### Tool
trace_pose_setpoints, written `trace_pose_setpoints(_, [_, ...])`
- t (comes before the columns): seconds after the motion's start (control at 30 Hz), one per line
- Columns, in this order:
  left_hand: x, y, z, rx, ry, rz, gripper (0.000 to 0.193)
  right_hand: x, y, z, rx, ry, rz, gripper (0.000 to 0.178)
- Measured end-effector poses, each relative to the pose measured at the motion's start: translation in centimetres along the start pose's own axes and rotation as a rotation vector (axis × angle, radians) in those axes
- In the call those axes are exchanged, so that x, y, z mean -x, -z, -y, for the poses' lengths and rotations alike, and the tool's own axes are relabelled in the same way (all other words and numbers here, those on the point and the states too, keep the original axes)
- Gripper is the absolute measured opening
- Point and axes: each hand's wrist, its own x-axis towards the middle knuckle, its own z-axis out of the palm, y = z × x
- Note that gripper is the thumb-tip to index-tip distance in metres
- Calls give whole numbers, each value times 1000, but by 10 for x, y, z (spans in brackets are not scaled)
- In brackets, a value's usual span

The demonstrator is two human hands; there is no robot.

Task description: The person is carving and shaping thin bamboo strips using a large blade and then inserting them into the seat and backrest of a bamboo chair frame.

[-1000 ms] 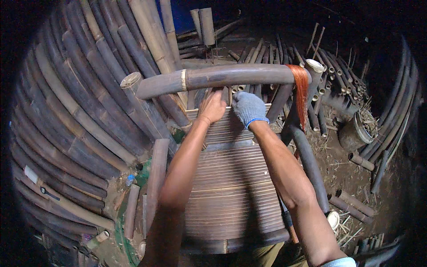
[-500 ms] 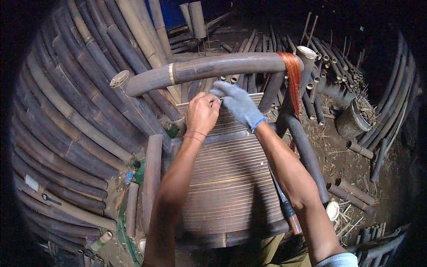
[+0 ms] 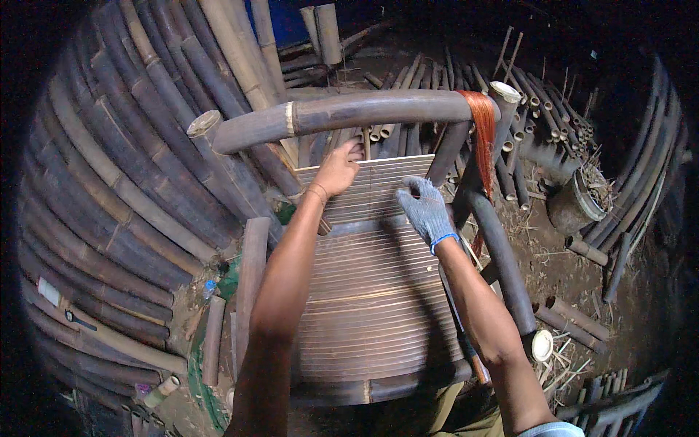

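A bamboo chair frame stands before me, with a slatted seat and a slatted back panel under a thick bamboo top rail. My bare left hand is at the panel's upper edge, fingers curled and partly hidden. What they hold cannot be made out. My right hand, in a grey knit glove with a blue cuff, hovers over the panel's right side. Its fingers are bent together, perhaps around a thin strand too fine to see. Orange strands hang over the rail's right end.
Dark bamboo poles line the left side. Cut bamboo lengths are stacked at the back right, near a bucket of scraps. A tool with a wooden handle lies along the seat's right edge, beside my right forearm.
My hands, together at the panel's top before, have parted. The right came down and rightward toward me; the left shifted slightly right and stays near the upper edge.
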Motion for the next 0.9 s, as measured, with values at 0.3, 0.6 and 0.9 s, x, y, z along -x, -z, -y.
trace_pose_setpoints(0.3, [8,3,0,-401,-36,26,66,50,48,41,-547,-1,222,22])
trace_pose_setpoints(0.6, [33,-109,-68,-192,-451,-497,36,33,162,-41,746,-249,-445,53])
trace_pose_setpoints(0.9, [-76,-230,-75,600,41,-298,36,82,137,-51,793,-244,-243,57])
